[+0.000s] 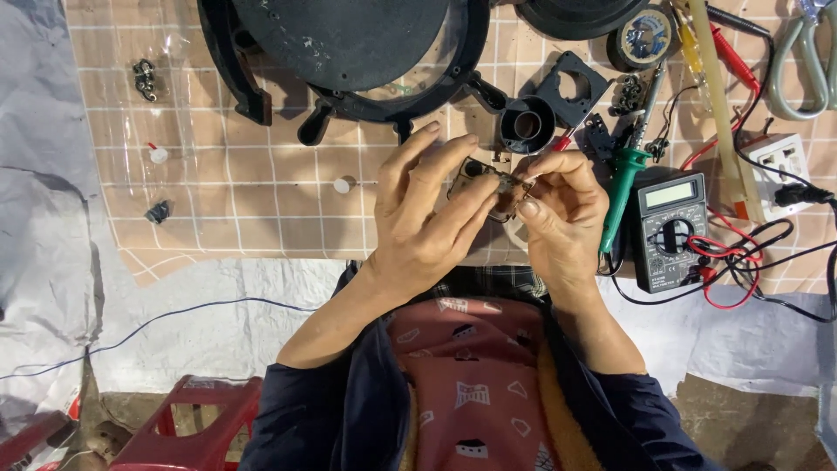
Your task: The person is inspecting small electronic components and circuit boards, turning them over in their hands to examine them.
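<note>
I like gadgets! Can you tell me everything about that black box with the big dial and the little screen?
The meter is a black, plastic-looking box lying flat on the checked mat, beside the right hand. It has a pale grey screen on top and a round dial below. Red and black leads loop from its lower edge. A green-handled tool lies along its left side.

The tabletop (235,187) has a checked cover. On it lie a multimeter (670,228), a black round frame (349,61), a tape roll (643,37) and a white socket (779,163).
</note>
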